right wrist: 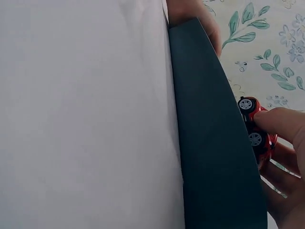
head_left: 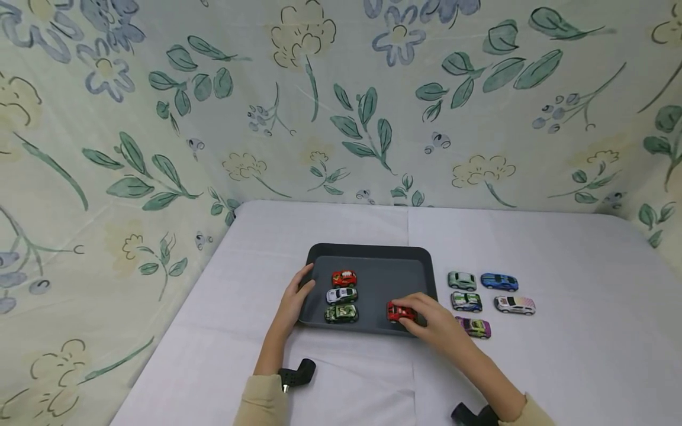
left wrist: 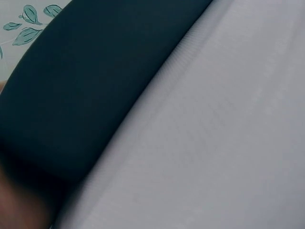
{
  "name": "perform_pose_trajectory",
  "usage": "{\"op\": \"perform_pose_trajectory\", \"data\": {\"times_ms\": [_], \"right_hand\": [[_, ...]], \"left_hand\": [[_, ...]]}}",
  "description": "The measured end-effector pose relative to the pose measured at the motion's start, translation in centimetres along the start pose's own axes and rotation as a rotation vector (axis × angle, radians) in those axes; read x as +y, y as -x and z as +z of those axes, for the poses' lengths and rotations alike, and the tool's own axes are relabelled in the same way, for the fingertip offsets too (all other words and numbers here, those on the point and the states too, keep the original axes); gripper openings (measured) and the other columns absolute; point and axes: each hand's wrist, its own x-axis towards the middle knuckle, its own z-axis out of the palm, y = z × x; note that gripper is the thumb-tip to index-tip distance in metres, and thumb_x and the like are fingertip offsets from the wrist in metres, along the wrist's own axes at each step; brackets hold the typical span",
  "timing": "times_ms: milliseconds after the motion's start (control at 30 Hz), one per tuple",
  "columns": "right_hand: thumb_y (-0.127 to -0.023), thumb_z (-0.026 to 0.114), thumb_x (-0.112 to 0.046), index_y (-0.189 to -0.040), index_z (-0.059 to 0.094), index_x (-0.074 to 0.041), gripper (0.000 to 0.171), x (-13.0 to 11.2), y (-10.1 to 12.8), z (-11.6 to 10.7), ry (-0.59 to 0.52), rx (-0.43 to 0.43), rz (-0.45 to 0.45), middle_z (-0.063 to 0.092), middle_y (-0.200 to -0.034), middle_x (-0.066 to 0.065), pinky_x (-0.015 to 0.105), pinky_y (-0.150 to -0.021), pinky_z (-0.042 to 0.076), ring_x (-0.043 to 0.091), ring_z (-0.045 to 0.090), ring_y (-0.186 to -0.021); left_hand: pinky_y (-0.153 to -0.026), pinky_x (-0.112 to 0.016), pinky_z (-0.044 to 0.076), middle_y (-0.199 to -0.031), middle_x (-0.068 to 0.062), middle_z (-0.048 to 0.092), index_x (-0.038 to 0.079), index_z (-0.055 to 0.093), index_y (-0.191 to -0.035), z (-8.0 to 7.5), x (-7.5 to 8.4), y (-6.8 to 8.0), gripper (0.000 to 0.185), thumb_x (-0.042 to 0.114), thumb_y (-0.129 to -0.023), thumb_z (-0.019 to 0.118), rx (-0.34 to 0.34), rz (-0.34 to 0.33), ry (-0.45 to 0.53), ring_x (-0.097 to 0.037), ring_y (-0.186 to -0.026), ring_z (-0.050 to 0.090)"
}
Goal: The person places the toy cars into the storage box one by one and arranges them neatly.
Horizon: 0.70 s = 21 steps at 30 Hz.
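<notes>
A dark grey tray lies on the white table. Three toy cars stand in a column at its left: a red one, a white one and a green one. My right hand pinches another red toy car at the tray's front right; the right wrist view shows that car between my fingers just past the tray wall. My left hand rests on the tray's left rim with fingers curled over the edge; the left wrist view shows only the tray side.
Several more toy cars stand on the table right of the tray: pale green, blue, green-white, white-pink and purple. Flowered cloth walls the back and sides. The white tablecloth stretches to the right and front.
</notes>
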Motion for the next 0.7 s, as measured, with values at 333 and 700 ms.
{"op": "perform_pose_trajectory", "data": {"times_ms": [333,700], "right_hand": [[-0.079,0.069,-0.017,-0.109,0.064,-0.021,0.030,-1.1,-2.2,1.8,0.027,-0.170,0.065,0.062,-0.106,-0.004,0.032,-0.078,0.052,0.015,0.061,-0.099],[-0.081,0.067,-0.015,-0.106,0.065,-0.017,0.026,-1.0,-3.6,3.2,-0.010,-0.314,0.153,0.063,-0.109,0.001,0.038,-0.088,0.049,0.021,0.058,-0.106]], "left_hand": [[-0.114,-0.049,0.011,-0.150,0.000,0.025,0.029,0.041,-0.136,0.0,-1.5,-0.6,0.044,0.029,-0.093,0.049,0.037,0.010,-0.022,-0.024,-0.141,0.015],[-0.113,-0.050,0.011,-0.151,-0.005,0.022,0.023,0.038,-0.138,-0.1,-0.5,-0.2,0.045,0.026,-0.094,0.048,0.002,-0.006,-0.010,-0.027,-0.141,0.013]]}}
